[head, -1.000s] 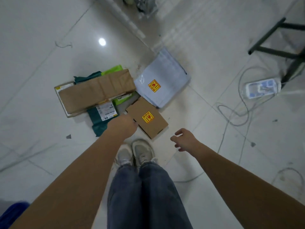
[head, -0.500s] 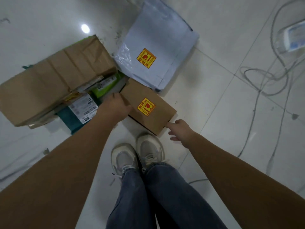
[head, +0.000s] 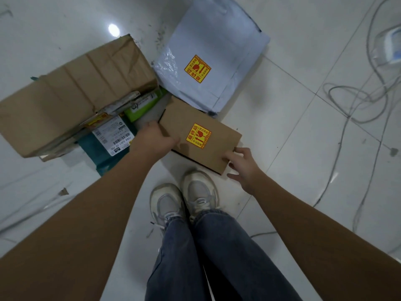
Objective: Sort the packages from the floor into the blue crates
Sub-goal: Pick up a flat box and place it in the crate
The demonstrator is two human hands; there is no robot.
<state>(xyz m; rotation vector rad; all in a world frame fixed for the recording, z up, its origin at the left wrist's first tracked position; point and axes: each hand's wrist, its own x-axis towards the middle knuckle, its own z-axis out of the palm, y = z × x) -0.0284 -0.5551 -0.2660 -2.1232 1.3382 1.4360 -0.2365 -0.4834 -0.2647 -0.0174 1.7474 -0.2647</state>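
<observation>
1. The small cardboard box (head: 199, 135) lay flat on the white tiled floor (head: 293, 131), just in front of the person's shoes (head: 184, 192), one corner under the grey poly mailer (head: 212, 59).
2. The left hand (head: 156, 141) gripped its left edge; the right hand (head: 243, 166) touched the near right corner, fingers spread, perhaps not yet closed on it.
3. Its yellow fragile sticker (head: 198, 135) suggested delicate contents; the stiff, probably light box looked best lifted by opposite edges.
4. No blue crate showed. A large crumpled carton (head: 76, 90) lay over a green package (head: 143, 105) and a teal mailer (head: 104, 157).
</observation>
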